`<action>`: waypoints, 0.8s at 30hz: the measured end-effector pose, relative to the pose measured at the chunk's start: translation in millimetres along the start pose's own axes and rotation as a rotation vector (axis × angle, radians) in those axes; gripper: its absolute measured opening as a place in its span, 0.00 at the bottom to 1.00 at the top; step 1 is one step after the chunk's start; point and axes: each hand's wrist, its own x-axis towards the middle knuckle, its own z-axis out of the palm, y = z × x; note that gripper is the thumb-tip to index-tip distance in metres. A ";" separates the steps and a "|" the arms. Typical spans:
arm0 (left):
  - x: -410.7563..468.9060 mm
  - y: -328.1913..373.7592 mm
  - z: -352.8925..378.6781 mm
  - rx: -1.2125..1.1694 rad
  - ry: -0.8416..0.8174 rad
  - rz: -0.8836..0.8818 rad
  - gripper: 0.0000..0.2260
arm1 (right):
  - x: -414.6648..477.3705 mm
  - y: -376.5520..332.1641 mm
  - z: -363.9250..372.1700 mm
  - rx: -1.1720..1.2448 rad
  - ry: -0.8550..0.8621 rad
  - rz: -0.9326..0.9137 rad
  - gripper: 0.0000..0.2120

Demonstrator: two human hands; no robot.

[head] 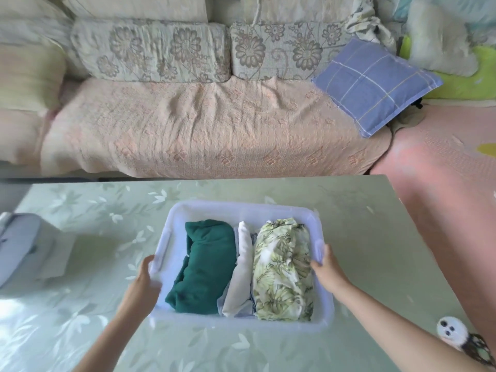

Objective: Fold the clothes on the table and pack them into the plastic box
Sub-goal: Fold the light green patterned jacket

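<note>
Judging from how things lie, the task looks almost finished. The plastic box (241,208) stands on the table (375,237), a little toward the near edge, and it is filled from side to side. A dark green garment (206,264) is folded at the left, a white garment (241,277) stands in the middle, and a leaf-printed garment (281,269) lies at the right, touching the right wall. Between the white and the printed piece a bit of pale blue cloth shows, but I cannot tell if it is a separate piece. No loose clothes are visible on the part of the table that the camera shows, so the folding and packing seem done. The right hand (328,265) grips the right rim of the box, with the thumb inside against the printed cloth and the other fingers outside. The left hand (143,280) lies against the left wall near the handle, but it is blurred, and I cannot tell if its fingers curl around the rim or only press on it. What is left, I think, is only to adjust or move the box. A grey object (18,242) rests on the table far to the left, well apart from the box.
</note>
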 end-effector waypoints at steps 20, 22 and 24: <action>-29.4 -95.7 -55.7 0.027 0.053 -0.039 0.27 | -45.6 -50.8 78.0 -0.088 -0.104 -0.023 0.26; -31.9 -93.4 -53.6 0.091 0.065 -0.025 0.29 | -45.4 -52.3 78.6 -0.090 -0.096 -0.009 0.25; -32.9 -91.2 -51.2 0.145 0.072 -0.024 0.32 | -44.4 -53.2 80.3 -0.096 -0.085 -0.006 0.24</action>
